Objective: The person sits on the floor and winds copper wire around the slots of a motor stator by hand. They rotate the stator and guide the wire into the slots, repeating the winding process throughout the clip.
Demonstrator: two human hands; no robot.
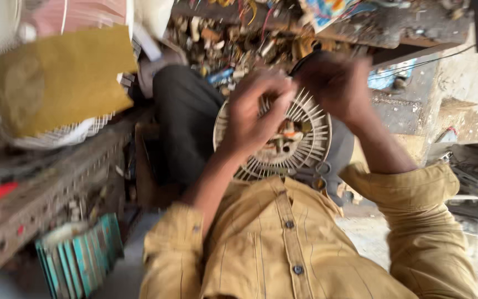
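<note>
Round cream fan grille [305, 141], radial ribs, held up in front of the chest, over the lap, about centre of view. Through its middle opening some small parts in orange and brown show; too blurred to tell what they are.

Left hand [253, 113] lies across the grille's left half, fingers curled over the ribs near the upper rim; grip closed on the grille. Right hand [336, 86] at the upper right rim, heavily motion-blurred. Fingers bunched at the rim, touching the grille or just above it; cannot tell whether that grip is closed on anything. A dark curved edge shows just above the hands, at the grille's top; not clear what it is.

Both forearms bare, sleeves of a mustard-yellow buttoned shirt [283, 243] rolled up to the elbows. Shirt fills the lower middle of the view. Dark trousers [186, 119] behind and to the left of the grille.

Beyond the hands, top of view: a cluttered worktop [405, 27] of dark wood, with tangled wires and small metal scraps heaped below its edge. Left: a yellow-brown flat sheet [56, 80], tilted, lying over a white wire guard [78, 133]. Below that a grey perforated metal rack [40, 194] runs diagonally. Lower left: a teal ribbed casing [81, 257], standing near the shirt's left elbow. Right edge: dusty ground and a heap of grey metal parts [477, 182].
</note>
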